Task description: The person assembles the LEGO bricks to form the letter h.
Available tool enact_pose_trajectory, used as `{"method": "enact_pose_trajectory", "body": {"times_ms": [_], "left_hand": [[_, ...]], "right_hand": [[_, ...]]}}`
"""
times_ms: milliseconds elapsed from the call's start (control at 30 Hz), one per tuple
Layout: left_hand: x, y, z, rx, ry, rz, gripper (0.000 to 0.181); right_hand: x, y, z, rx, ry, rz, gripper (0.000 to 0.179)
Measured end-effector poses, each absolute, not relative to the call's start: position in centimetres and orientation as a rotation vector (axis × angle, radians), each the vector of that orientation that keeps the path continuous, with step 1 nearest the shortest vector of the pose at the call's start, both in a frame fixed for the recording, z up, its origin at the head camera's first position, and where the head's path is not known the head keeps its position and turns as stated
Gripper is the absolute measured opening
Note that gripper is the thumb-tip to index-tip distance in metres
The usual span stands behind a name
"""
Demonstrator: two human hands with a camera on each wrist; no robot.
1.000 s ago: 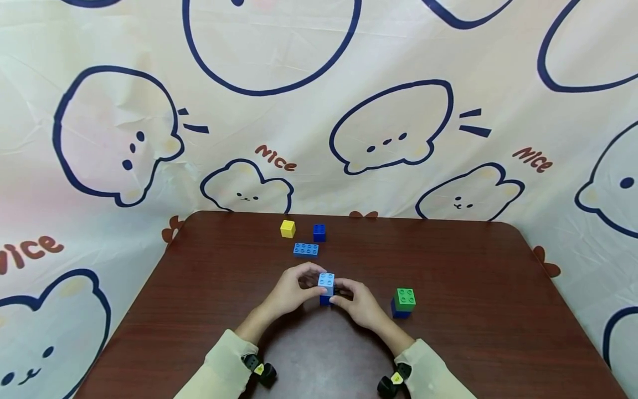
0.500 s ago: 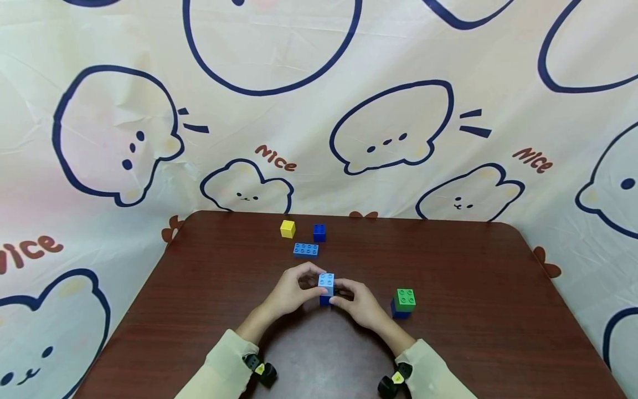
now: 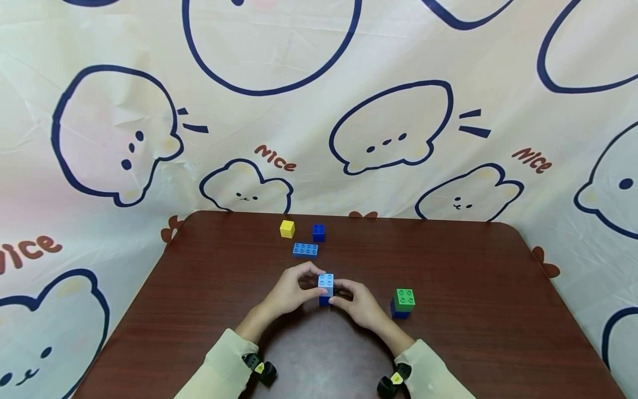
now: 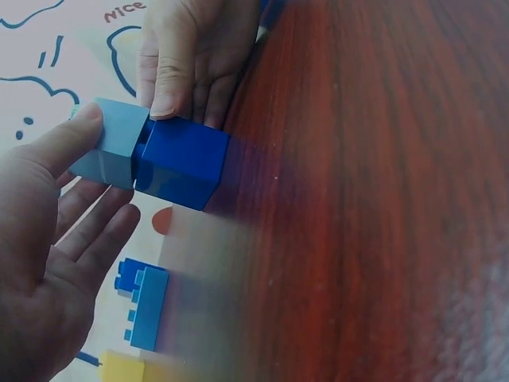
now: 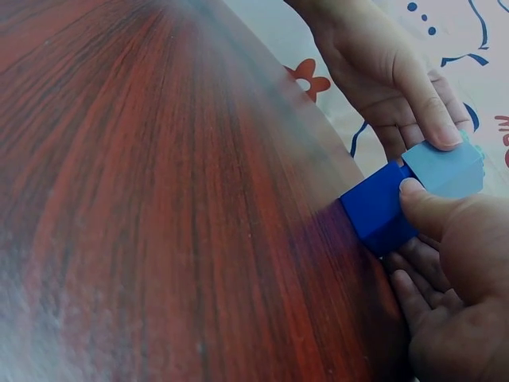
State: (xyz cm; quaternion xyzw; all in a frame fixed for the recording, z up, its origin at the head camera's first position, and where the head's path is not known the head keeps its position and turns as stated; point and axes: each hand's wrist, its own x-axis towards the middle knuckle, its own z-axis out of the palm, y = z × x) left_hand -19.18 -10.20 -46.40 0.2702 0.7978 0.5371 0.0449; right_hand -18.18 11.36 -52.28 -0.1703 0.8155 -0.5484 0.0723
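Observation:
In the middle of the table, my left hand (image 3: 293,289) pinches a light blue building block (image 3: 326,282) between thumb and fingers. Directly beneath it is a dark blue block (image 4: 184,159), which my right hand (image 3: 363,305) holds with the thumb on its near side. The left wrist view shows a thin gap where the two blocks meet, with the light one sitting slightly askew. How firmly the studs are seated cannot be seen. The far fingers of both hands are partly hidden behind the blocks.
Beyond the hands lie a long blue block (image 3: 305,250), a small dark blue block (image 3: 318,233) and a yellow block (image 3: 287,229) near the table's far edge. Right of my right hand stands a green block (image 3: 405,299) stacked on a dark blue one (image 3: 400,313).

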Motion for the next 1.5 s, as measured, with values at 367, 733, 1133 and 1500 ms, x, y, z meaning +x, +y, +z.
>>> {"method": "enact_pose_trajectory", "body": {"times_ms": [367,733,1133,1500], "left_hand": [[-20.5,-10.7,-49.1,0.837,2.426,1.66,0.031],[-20.9,-10.5,-48.9,0.851,2.425,1.658,0.028],[-20.6,-10.4,-48.3,0.868,2.393,1.638,0.027],[-20.8,-10.7,-49.3,0.942,2.398,1.652,0.024]], "right_hand": [[-18.2,11.1,-52.7,-0.525,2.459,-1.667,0.037],[-18.2,11.2,-52.7,-0.539,2.489,-1.656,0.034],[-18.4,11.1,-52.7,-0.553,2.495,-1.644,0.035],[-17.8,10.7,-52.3,-0.558,2.559,-1.594,0.035]]}}
